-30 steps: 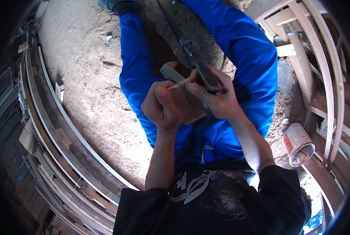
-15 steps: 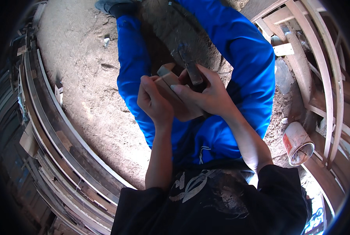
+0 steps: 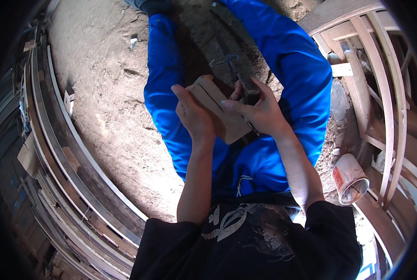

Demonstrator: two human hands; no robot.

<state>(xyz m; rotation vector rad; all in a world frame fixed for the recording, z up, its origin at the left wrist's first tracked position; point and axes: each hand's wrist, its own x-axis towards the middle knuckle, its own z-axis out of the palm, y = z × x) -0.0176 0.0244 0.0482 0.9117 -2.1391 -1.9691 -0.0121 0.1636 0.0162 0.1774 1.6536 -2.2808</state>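
Observation:
My left hand (image 3: 193, 115) grips the left side of a flat brown wooden block (image 3: 217, 109) held over my lap, between my legs in blue trousers (image 3: 164, 88). My right hand (image 3: 259, 112) is closed around the dark handle of a metal tool (image 3: 242, 79) that lies along the block's right side, its thumb resting on the block. The tool's long dark body runs away from me toward the sandy ground. The underside of the block is hidden.
Stacked curved wooden strips (image 3: 64, 158) arc along the left. A wooden frame of slats (image 3: 367, 79) stands at the right, with a tipped white and red can (image 3: 350, 177) beside it. Bare sandy ground (image 3: 101, 79) lies ahead, scattered with small scraps.
Both hands with the block and tool have shifted slightly left and toward my knees. The block has turned so more of its flat face shows.

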